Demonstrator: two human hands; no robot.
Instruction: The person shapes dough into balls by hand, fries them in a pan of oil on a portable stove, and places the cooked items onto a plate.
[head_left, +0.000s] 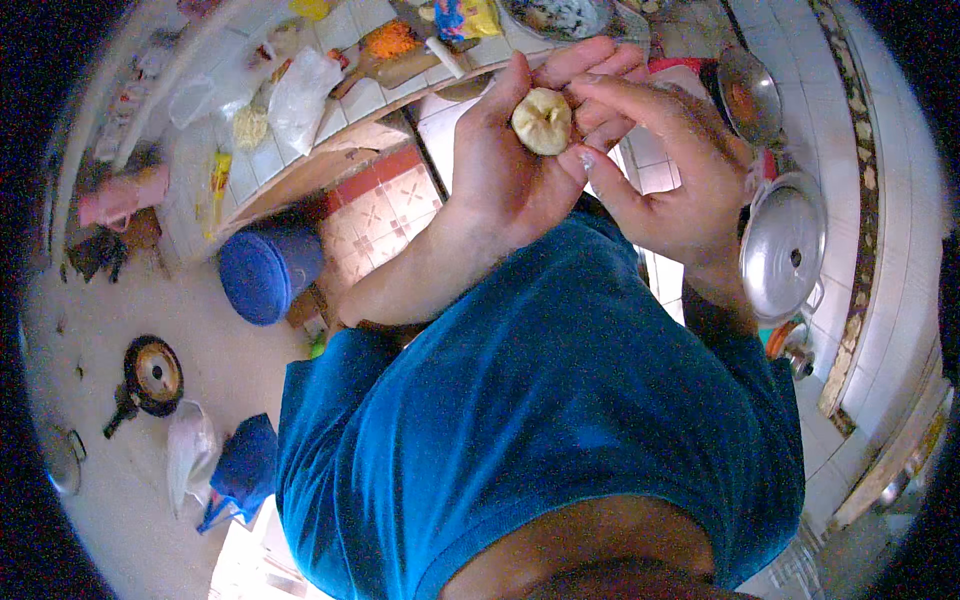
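Observation:
A round, pleated piece of dough (541, 121) lies on the palm of my left hand (501, 157), whose fingers are spread with the palm up. Close by on the right is my right hand (667, 161); its thumb and fingertips are apart, around the right side of the dough, and whether they touch it I cannot tell. Beyond my hands, on the tiled counter, lie a white stick-like piece (446, 58), a wooden board (401, 67) with shredded orange food (391, 39), and a blue and yellow packet (466, 19). A metal pan with white residue (559, 16) stands behind my fingers.
A lidded aluminium pot (784, 251) and a metal pan (748, 96) stand at the right. Clear plastic bags (304, 94) lie on the counter at the left. A blue lidded bin (256, 277) stands below the counter's edge. A pan (154, 375) hangs on the left wall.

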